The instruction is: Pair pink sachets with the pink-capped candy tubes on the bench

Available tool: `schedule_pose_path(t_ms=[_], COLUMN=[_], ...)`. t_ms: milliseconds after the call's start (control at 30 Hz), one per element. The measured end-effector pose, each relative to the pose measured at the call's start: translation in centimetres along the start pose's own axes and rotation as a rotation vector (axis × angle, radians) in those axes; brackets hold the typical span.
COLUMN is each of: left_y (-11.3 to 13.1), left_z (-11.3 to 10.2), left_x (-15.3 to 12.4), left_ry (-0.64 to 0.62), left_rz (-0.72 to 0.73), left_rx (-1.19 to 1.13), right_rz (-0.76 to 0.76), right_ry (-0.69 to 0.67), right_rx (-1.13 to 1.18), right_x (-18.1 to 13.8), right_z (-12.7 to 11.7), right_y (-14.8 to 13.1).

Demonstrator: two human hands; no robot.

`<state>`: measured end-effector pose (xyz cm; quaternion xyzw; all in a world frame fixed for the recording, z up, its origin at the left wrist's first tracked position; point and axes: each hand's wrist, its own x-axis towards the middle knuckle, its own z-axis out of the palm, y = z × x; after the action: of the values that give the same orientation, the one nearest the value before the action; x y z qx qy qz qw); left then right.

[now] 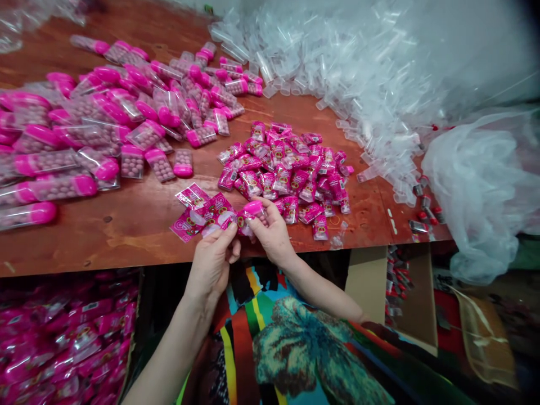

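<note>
Right at the near edge of the worktop (126, 225), a small pink-capped tube (252, 211) is pinched in the fingertips of the right hand (272, 233), cap end pointing up and to the right. The left hand (213, 261) is closed on the bottom edge of a short fan of pink printed sachets (202, 212), which lie flat on the wood just left of the tube, touching it or nearly so. Whether the tube is already partly inside a sachet can't be made out, the fingers cover that bit.

For this step to go well, the sachet mouth probably wants to be held open with the left thumb while the tube is slid in straight, cap last, so the film isn't creased or torn. A light pinch should be enough; a hard squeeze might pop the cap.

Just behind the hands a loose pile of sachets (291, 169) is heaped, close enough to be reached without leaning. Further left, a big spread of filled pink-capped tubes in clear wrap (97, 129) is laid out, and a huge drift of empty clear tubes (337, 67) is stacked at the far right beside a crumpled plastic bag (481, 185). Below the worktop edge on the left, a box of finished pink packs (63, 337) can be seen.
</note>
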<state>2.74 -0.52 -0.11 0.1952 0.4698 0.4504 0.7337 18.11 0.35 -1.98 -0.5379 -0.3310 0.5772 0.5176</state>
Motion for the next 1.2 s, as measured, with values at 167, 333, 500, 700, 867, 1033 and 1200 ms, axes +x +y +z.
schedule_pose_path(t_ms=[167,333,500,700,867,1033,1200], left_y=[0.7,0.7,0.5,-0.2,-1.0,-1.5,-1.4], left_z=[0.0,-0.2,-0.2,0.0,0.2,-0.1,-0.8], left_x=[0.1,0.4,0.7,0.8,0.7,0.7,0.7], left_ry=[0.013,0.092,0.153,0.206,0.227,0.214,0.172], left_rz=[-0.014,-0.046,-0.084,-0.066,-0.036,0.003,-0.021], left_rx=[-0.095,-0.2,-0.268,-0.31,-0.302,-0.198,-0.153], right_rz=[0.019,0.014,0.038,0.036,-0.019,-0.068,-0.058], right_ry=[0.008,-0.088,-0.109,-0.115,-0.081,-0.058,-0.077], right_rx=[0.079,0.098,0.045,0.071,0.103,0.046,-0.024], right_x=[-0.2,-0.8,-2.0,-3.1,-3.3,-3.3,-3.4], right_z=[-0.4,-1.3,-1.3,-1.2,-0.8,-0.5,-0.9], right_y=[-0.6,-1.1,-0.9,-0.5,-0.4,0.1,0.9])
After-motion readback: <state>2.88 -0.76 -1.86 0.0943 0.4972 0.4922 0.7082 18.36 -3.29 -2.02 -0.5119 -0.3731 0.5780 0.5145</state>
